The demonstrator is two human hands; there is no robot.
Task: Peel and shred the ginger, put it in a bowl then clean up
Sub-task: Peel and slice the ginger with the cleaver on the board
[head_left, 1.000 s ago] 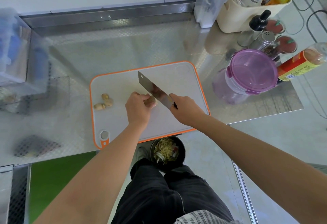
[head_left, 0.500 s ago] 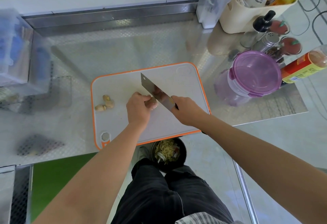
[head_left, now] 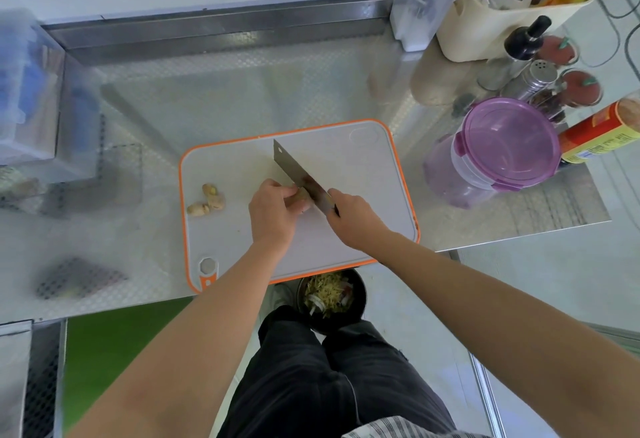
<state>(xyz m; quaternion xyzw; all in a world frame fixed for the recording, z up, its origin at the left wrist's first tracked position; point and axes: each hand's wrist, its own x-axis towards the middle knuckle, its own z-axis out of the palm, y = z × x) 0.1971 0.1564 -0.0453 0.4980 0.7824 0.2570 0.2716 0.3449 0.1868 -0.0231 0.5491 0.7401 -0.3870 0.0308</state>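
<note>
Head view. The left hand (head_left: 273, 216) curls its fingers round a ginger piece (head_left: 302, 195) and steadies it near the middle of the orange-rimmed cutting board (head_left: 367, 174). The right hand (head_left: 353, 221) is wrapped round the handle of a cleaver (head_left: 296, 171); the handle itself is hidden inside the fist. The blade lies at a slant, its tip pointing away and to the left, its lower part against the held ginger. Judgement: the blade is set to scrape or pare skin, with the left fingers bent to keep their tips off the edge. Peeling appears to be the step in hand.

Three further ginger pieces (head_left: 207, 200) lie together on the board's left part, well apart from the blade, presumably set aside for later.

Edges and room: the board sits at the near edge of the steel counter (head_left: 225, 98), its near rim slightly overhanging. Bare board lies to the right of the blade and behind it. A purple-lidded container (head_left: 509, 150) stands off the board to the right, near but clear of the right arm. Below the counter edge a dark round vessel (head_left: 330, 299) holds pale shreds; whether it is the bowl or a waste bin cannot be told.
</note>
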